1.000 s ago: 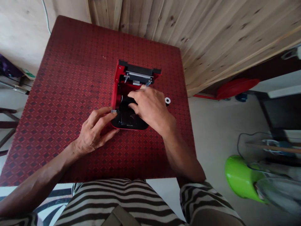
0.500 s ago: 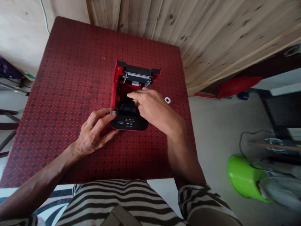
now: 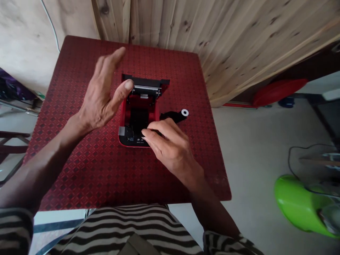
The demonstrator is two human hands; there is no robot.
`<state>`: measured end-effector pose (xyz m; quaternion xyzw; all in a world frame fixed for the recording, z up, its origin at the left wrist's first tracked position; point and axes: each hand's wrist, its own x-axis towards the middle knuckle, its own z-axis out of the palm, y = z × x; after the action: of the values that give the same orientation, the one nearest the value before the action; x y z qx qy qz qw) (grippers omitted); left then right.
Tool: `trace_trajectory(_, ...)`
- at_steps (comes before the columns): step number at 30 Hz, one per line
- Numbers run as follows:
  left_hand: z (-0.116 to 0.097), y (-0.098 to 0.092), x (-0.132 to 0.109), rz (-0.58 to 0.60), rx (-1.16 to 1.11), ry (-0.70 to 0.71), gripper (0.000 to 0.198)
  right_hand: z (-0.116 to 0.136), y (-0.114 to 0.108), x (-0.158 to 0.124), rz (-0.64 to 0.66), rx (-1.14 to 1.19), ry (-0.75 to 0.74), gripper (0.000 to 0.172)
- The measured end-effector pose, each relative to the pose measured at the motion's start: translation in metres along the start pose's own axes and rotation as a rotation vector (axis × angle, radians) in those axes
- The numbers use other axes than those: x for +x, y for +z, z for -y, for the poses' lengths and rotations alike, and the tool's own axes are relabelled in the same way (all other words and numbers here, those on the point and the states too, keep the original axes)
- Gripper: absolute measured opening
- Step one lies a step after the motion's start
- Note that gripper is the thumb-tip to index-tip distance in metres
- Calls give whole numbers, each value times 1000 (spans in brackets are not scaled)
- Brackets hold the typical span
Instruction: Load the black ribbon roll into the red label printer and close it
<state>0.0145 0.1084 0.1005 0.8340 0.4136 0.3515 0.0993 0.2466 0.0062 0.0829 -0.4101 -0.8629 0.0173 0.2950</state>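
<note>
A red and black label printer (image 3: 122, 141) sits on the table with its lid (image 3: 151, 82) tipped up, so its dark inside shows. My left hand (image 3: 99, 92) is raised over the printer's left side, fingers stretched out and thumb apart, holding nothing. At the front right corner of the printer, my right hand (image 3: 170, 145) has thumb and fingers pinched together over the control panel. A dark bit shows at the fingertips, too small to name. Just beyond that hand lies a black roll (image 3: 174, 115) with a white ring-shaped end, beside the printer.
The table (image 3: 87, 163) has a red patterned cover. Behind it stands a wooden plank wall (image 3: 170, 24). On the floor to the right are a bright green plastic piece (image 3: 294, 202) and a dark cable (image 3: 290, 156). Dark wooden bars (image 3: 13, 143) stand at the left.
My left hand has let go of the printer's front left corner and risen up and away. My right hand has come out of the printer's inside toward its front edge, uncovering the black roll.
</note>
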Motion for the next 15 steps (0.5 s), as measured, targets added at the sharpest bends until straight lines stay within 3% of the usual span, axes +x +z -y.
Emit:
trace_trajectory(4, -7, 7, -2, 26, -57, 43, 68, 4, 9, -9, -127, -48, -45, 12)
trace_trajectory(9, -16, 8, -48, 73, -122, 102, 41, 8, 17, -19, -131, -38, -35, 16)
trace_trajectory(15, -6, 19, -79, 122, -54, 229, 61, 9, 18, -22, -160, -57, -34, 17)
